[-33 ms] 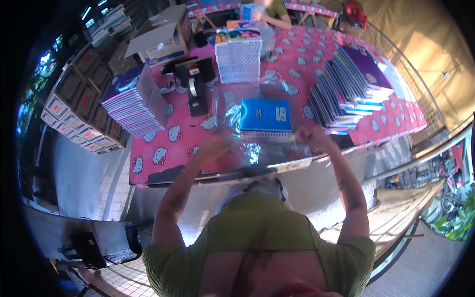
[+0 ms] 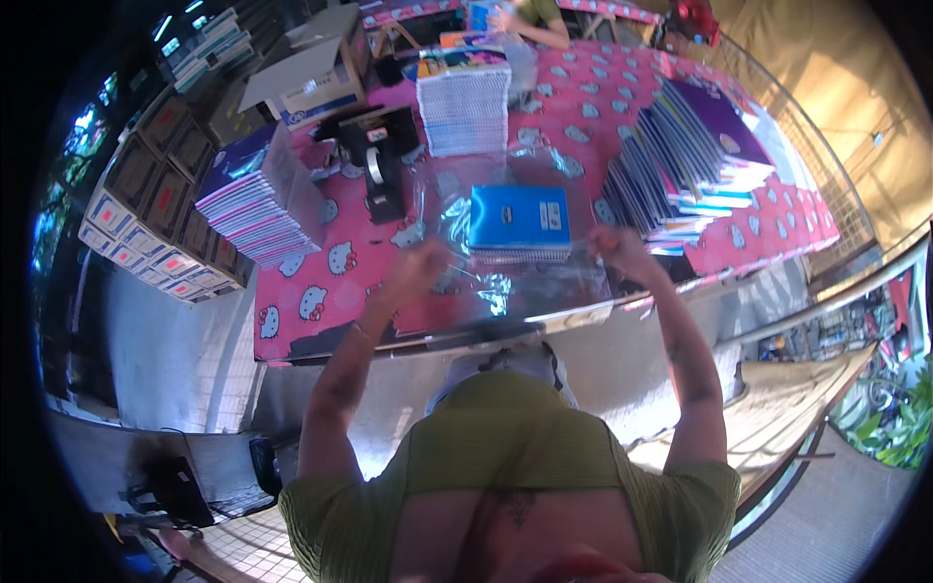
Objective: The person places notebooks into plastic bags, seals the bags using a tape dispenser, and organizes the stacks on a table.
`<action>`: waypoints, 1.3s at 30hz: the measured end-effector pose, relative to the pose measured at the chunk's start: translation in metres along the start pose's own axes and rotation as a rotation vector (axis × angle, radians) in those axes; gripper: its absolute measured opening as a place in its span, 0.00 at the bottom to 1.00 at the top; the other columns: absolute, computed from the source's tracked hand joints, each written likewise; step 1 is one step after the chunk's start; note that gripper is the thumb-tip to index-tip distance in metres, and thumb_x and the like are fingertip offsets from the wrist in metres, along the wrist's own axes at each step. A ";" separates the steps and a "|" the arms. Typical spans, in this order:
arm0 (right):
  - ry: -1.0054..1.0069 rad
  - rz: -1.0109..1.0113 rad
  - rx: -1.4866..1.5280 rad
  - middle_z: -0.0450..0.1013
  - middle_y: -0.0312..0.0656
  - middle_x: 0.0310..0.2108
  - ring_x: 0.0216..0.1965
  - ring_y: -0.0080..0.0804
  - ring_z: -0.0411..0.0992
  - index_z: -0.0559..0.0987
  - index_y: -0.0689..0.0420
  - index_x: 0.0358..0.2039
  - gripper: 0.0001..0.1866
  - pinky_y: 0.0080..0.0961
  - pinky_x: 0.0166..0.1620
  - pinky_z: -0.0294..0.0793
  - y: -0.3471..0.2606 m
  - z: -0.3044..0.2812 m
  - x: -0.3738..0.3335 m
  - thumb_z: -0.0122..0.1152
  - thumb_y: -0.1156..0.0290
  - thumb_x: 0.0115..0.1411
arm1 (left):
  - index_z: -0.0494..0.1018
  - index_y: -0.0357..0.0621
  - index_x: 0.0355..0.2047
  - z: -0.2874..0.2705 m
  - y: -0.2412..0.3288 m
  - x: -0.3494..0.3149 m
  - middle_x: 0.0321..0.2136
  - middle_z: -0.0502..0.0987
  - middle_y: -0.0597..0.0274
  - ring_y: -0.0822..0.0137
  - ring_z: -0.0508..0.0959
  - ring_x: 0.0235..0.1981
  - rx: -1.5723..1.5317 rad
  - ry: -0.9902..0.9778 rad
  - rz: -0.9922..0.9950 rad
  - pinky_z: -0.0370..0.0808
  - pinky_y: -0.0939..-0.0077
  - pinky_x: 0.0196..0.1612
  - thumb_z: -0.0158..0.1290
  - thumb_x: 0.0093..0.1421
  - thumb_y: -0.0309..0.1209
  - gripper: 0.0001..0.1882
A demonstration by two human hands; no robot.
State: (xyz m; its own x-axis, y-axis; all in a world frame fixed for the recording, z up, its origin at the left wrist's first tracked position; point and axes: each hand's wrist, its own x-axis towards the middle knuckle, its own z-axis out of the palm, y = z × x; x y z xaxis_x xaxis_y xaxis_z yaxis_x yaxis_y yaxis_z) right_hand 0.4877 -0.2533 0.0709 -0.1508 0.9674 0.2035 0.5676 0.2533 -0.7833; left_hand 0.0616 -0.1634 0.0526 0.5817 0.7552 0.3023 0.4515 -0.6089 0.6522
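In front of me, a blue spiral notebook (image 2: 520, 222) lies with its wire binding toward me, apparently on top of others. Clear plastic film (image 2: 499, 296) spreads under and around it, shining in places. My left hand (image 2: 420, 270) is at the notebook's near left, fingers closed on the film's edge and slightly blurred. On the other side, my right hand (image 2: 622, 251) pinches the film near the notebook's right corner. Beyond the notebook's left corner stands a black tape dispenser (image 2: 385, 185) with a roll on it.
Notebooks rise in a tall stack (image 2: 463, 112) behind, a purple-topped stack (image 2: 258, 199) at left and a leaning pile (image 2: 680, 170) at right. An opened carton (image 2: 309, 83) and stacked boxes (image 2: 146, 204) stand far left. Across the pink patterned table (image 2: 573, 102), another person's arm (image 2: 539, 34) shows.
My left hand has risen slightly and come into clearer focus. My right hand has moved up a little, beside the notebook's corner. The notebook stays in place.
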 end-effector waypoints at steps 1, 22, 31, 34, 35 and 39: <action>0.113 0.024 -0.062 0.77 0.40 0.26 0.30 0.40 0.76 0.80 0.55 0.34 0.06 0.30 0.35 0.74 0.000 -0.007 0.014 0.61 0.72 0.56 | 0.76 0.41 0.38 -0.003 -0.019 0.010 0.27 0.78 0.56 0.66 0.77 0.28 -0.220 0.077 0.020 0.74 0.69 0.34 0.57 0.62 0.45 0.18; -0.043 -0.049 -0.539 0.60 0.47 0.64 0.66 0.45 0.56 0.70 0.50 0.60 0.29 0.55 0.65 0.52 -0.046 0.121 0.040 0.57 0.50 0.61 | 0.79 0.40 0.36 0.070 0.004 0.239 0.36 0.80 0.52 0.52 0.81 0.38 -0.116 0.149 -0.021 0.76 0.63 0.43 0.55 0.59 0.30 0.09; -0.049 -0.063 -0.454 0.62 0.45 0.63 0.65 0.42 0.58 0.71 0.49 0.59 0.30 0.53 0.64 0.54 -0.038 0.114 0.045 0.62 0.53 0.57 | 0.74 0.39 0.38 0.128 -0.068 0.305 0.35 0.75 0.53 0.51 0.74 0.46 0.522 -0.179 0.088 0.72 0.57 0.46 0.54 0.57 0.28 0.09; -0.039 -0.077 -0.453 0.62 0.44 0.62 0.64 0.42 0.59 0.71 0.49 0.59 0.31 0.52 0.64 0.54 -0.038 0.116 0.045 0.63 0.54 0.56 | 0.71 0.40 0.40 0.113 -0.064 0.301 0.37 0.75 0.52 0.51 0.75 0.44 0.582 -0.194 0.199 0.71 0.57 0.45 0.56 0.56 0.28 0.12; -0.038 -0.080 -0.456 0.62 0.44 0.62 0.64 0.41 0.59 0.71 0.49 0.59 0.31 0.52 0.64 0.54 -0.039 0.117 0.045 0.63 0.54 0.56 | 0.71 0.40 0.40 0.109 -0.061 0.301 0.36 0.76 0.52 0.50 0.76 0.42 0.570 -0.210 0.183 0.71 0.56 0.45 0.56 0.56 0.29 0.12; -0.045 -0.050 -0.471 0.62 0.43 0.62 0.64 0.42 0.59 0.71 0.47 0.59 0.31 0.52 0.64 0.54 -0.040 0.118 0.045 0.64 0.54 0.55 | 0.70 0.42 0.40 0.093 -0.038 0.304 0.34 0.77 0.52 0.50 0.78 0.38 0.503 -0.153 0.231 0.71 0.56 0.43 0.57 0.55 0.29 0.14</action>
State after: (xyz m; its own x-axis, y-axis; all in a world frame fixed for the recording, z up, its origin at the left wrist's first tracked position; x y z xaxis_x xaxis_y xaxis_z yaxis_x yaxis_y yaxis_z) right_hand 0.3621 -0.2201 0.0420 -0.2162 0.9556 0.2003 0.8624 0.2830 -0.4197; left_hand 0.2842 0.0667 0.0553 0.7777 0.5680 0.2694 0.5459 -0.8227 0.1586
